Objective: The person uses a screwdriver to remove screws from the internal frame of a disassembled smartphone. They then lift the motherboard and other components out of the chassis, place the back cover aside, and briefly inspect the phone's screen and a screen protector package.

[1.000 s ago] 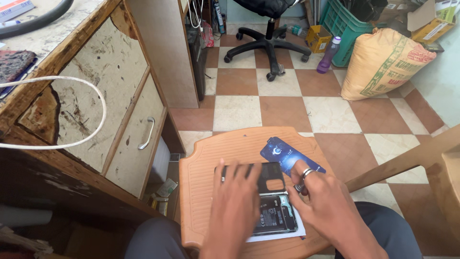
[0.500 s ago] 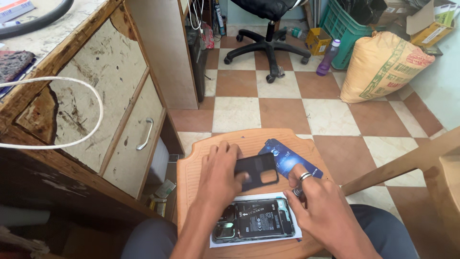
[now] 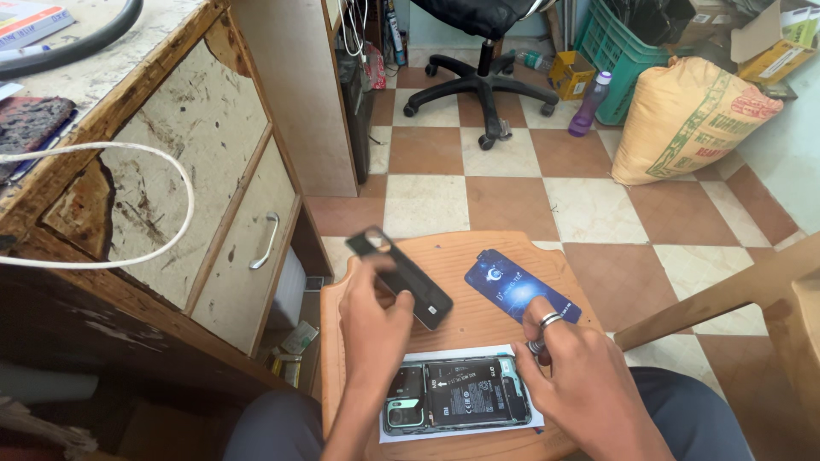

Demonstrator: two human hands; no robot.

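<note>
Near the lower middle of the frame, the left hand [image 3: 373, 320] has its grip clamped on a black phone back cover [image 3: 399, 277], a thin, flat, rigid panel with a matte look; the fingers pinch its lower long edge, so the cover tilts up and away toward the upper left, lifted off the round wooden worktop [image 3: 478, 254]. Below the hand, at the bottom centre, the opened phone [image 3: 456, 404] lies flat on a white sheet of paper [image 3: 451, 433], its dark battery and greenish frame exposed. The right hand [image 3: 585, 384], lower right, wears a metal ring and has its grip closed on a small dark tool [image 3: 538, 348] whose shape is hard to make out. Just above that hand lies a glossy blue rectangular card [image 3: 511, 286], flat on the smooth, orange-brown wood.
</note>
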